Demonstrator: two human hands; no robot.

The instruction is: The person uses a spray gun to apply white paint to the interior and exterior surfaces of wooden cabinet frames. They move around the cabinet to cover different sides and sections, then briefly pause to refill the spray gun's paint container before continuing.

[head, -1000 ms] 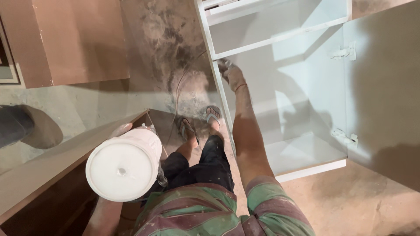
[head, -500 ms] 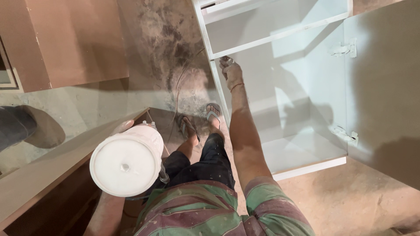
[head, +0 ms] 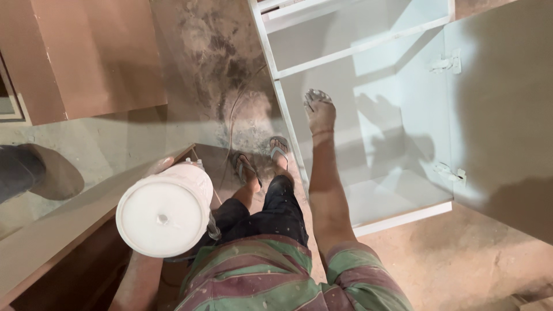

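The right hand lies flat, fingers spread, against the white cabinet lying open on the floor, close to its left wall. The left hand is hidden under a white paint cup on a spray gun, so its fingers cannot be told. A brown board lies just left of the cup. Two feet in sandals stand beside the cabinet edge. A thin hose curls over the dusty floor. A brown panel stands upper left.
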